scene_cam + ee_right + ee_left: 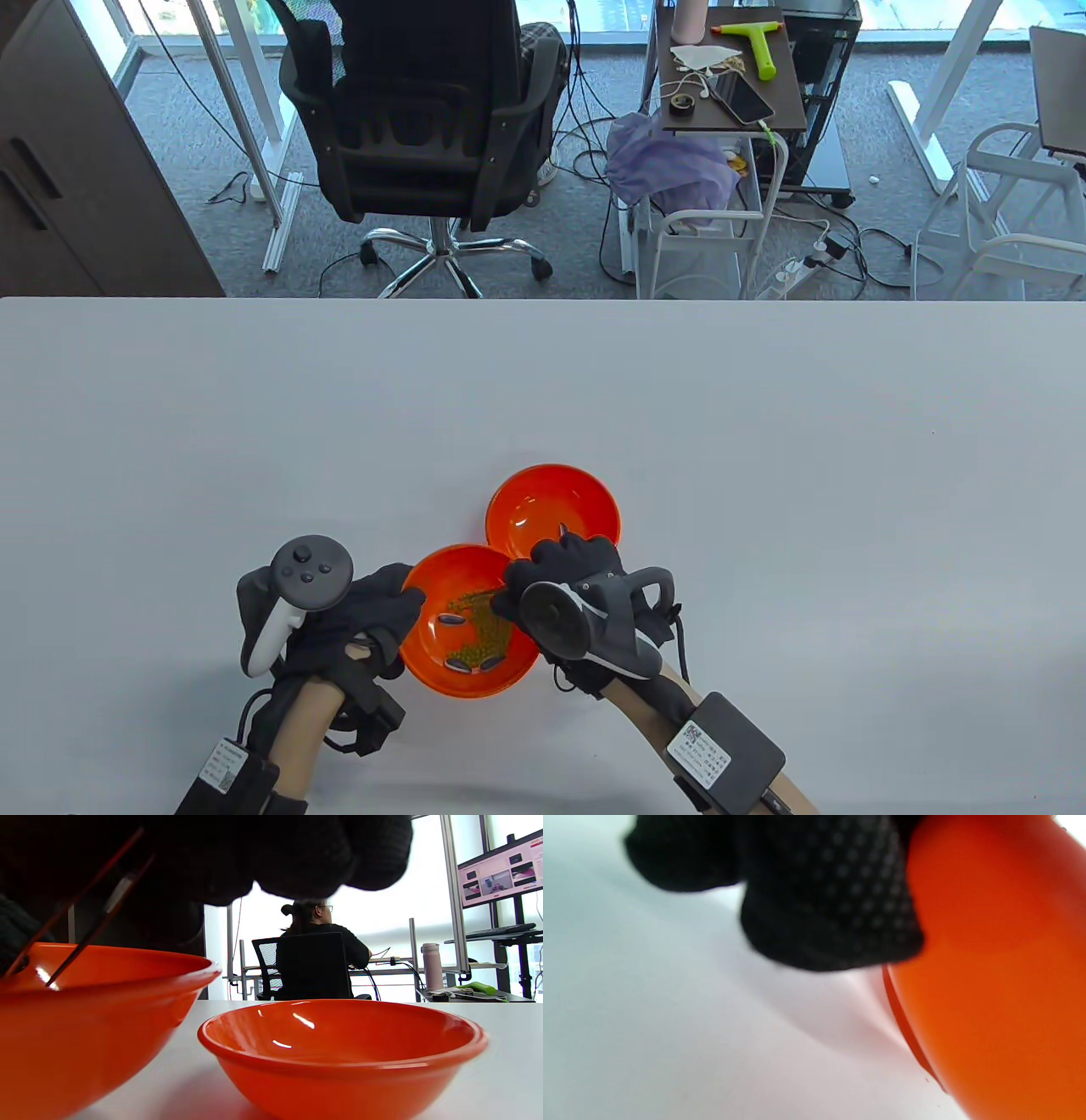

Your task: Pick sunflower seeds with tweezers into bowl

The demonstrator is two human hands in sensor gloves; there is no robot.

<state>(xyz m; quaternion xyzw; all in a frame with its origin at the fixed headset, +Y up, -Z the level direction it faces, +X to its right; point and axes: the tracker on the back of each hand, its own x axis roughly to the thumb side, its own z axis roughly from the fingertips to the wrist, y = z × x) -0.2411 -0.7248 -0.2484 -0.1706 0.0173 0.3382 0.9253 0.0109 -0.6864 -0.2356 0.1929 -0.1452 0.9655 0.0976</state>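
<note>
Left wrist view, blurred, close range. Black gloved fingers (831,899) with a dotted texture hang in from the top edge. The rightmost finger lies against the outer wall of the orange bowl (992,984), which fills the right side. The bowl's foot ring rests on the white counter (670,1027). A soft shadow lies beneath the fingers.
</note>
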